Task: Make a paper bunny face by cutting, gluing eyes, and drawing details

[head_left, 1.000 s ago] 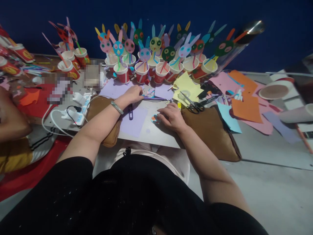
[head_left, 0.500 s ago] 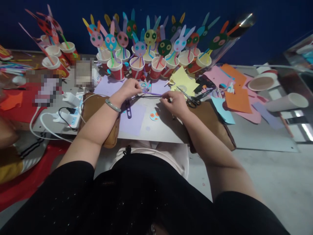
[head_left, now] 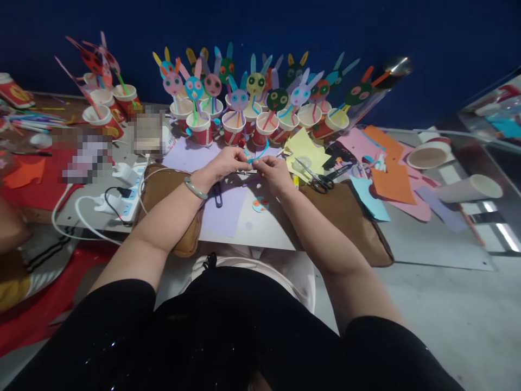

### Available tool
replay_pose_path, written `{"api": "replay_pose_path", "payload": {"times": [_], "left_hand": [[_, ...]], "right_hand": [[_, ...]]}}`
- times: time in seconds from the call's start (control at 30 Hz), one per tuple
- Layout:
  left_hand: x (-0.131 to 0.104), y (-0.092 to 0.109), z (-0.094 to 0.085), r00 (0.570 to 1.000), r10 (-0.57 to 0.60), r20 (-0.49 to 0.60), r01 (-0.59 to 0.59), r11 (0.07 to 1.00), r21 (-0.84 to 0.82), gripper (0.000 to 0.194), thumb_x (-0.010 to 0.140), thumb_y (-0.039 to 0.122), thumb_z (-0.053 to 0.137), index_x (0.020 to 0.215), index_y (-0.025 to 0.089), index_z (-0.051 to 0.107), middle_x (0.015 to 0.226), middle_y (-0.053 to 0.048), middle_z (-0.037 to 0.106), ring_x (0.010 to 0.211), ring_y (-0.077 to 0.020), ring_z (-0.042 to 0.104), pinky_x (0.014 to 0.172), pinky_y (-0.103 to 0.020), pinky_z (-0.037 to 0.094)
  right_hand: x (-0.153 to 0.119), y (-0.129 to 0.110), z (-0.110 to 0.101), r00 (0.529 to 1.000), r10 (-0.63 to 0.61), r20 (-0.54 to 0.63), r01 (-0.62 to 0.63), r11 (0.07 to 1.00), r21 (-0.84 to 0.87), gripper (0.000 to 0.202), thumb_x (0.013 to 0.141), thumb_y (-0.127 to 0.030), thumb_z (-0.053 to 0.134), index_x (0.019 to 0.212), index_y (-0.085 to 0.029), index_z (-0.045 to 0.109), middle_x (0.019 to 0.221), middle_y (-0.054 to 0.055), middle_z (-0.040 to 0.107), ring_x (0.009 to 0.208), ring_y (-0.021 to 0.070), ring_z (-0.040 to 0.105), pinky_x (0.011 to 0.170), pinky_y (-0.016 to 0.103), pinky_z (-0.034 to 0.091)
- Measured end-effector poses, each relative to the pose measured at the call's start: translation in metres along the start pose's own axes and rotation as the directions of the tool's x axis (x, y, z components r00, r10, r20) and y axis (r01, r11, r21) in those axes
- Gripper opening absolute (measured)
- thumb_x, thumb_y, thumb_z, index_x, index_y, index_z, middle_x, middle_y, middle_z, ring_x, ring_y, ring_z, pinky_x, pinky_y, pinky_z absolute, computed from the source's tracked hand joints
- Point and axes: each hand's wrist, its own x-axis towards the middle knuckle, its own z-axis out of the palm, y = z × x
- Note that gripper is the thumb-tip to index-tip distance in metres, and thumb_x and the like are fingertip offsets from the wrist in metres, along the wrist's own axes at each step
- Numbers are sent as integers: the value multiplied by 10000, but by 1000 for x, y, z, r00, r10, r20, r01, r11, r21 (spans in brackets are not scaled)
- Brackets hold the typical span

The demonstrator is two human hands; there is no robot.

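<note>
My left hand (head_left: pixel 228 163) and my right hand (head_left: pixel 273 171) meet over the table, fingertips pinched almost together. Between them is a thin, bendy blue strip (head_left: pixel 264 152) with a curved end standing up; fingers cover part of it. Just below lies a small light-blue paper disc (head_left: pixel 260 204) with orange spots. A purple paper sheet (head_left: pixel 228 214) and a dark purple clip-like piece (head_left: pixel 218 194) are beside my left wrist. Behind my hands stand several red-and-white paper cups (head_left: pixel 234 130) holding paper rabbit heads (head_left: pixel 239 100) on coloured stems.
Scissors (head_left: pixel 319 182) rest by yellow paper (head_left: pixel 307 152) on the right. Orange sheets (head_left: pixel 393 184) and an overturned white cup (head_left: pixel 474 188) lie farther right. Brown cushions (head_left: pixel 345 217) sit under my forearms. A power strip (head_left: pixel 132 201) with white cables is at left, near another person's arm (head_left: pixel 10 222).
My hands have come together from apart. A thin purple strip stretched between them before; a blue strip shows at my fingertips now. The view has tilted slightly upward.
</note>
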Motion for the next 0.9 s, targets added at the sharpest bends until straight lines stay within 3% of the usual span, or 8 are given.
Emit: {"api": "replay_pose_path", "payload": {"times": [0.23, 0.4, 0.53, 0.77, 0.83, 0.9], "left_hand": [[4, -3, -2, 996, -89, -14, 88, 994, -62, 198, 687, 83, 787, 756, 175, 625, 582, 64, 569, 553, -74, 507, 567, -235, 330], [4, -1, -2, 987, -157, -33, 155, 986, -58, 210, 731, 52, 762, 898, 160, 693, 613, 34, 635, 580, -99, 572, 586, -240, 376], [4, 2, -1, 986, -158, -56, 156, 987, -38, 155, 780, 68, 737, 897, 155, 686, 659, 19, 668, 582, -92, 579, 602, -236, 417], [7, 8, -6, 953, -43, -301, 84, 989, 125, 108, 876, 97, 644, 801, 166, 608, 696, 19, 642, 617, -84, 556, 646, -221, 459], [6, 9, -6, 965, -37, -261, 67, 992, 106, 107, 881, 123, 659, 793, 162, 614, 707, 20, 645, 608, -74, 540, 627, -212, 444], [4, 8, -4, 988, -50, -144, 61, 996, 69, 81, 860, 160, 709, 807, 152, 648, 695, 26, 643, 584, -65, 522, 598, -207, 419]], "right_hand": [[1, 2, -9, 999, 34, 40, -35, 999, 6, 482, 674, -614, 922, 677, -215, 650, 556, -39, 597, 540, 103, 470, 544, 259, 370], [0, 4, -13, 995, 69, 76, -71, 997, 32, 479, 695, -619, 921, 739, -202, 690, 662, 1, 687, 555, 105, 517, 535, 258, 405], [2, 6, -14, 995, 93, 35, -95, 993, 73, 485, 698, -599, 938, 727, -211, 649, 697, -4, 692, 555, 98, 518, 537, 255, 427], [12, 10, -23, 996, 61, -72, -54, 994, 94, 585, 754, -635, 905, 637, -238, 491, 575, -54, 543, 488, 81, 424, 500, 253, 356], [12, 10, -23, 996, 41, -79, -36, 998, 59, 567, 786, -626, 885, 635, -239, 498, 563, -52, 531, 491, 86, 414, 500, 258, 344], [9, 10, -21, 997, 21, -69, -19, 999, 33, 538, 801, -589, 882, 632, -236, 514, 549, -48, 533, 503, 92, 414, 510, 257, 342]]}}
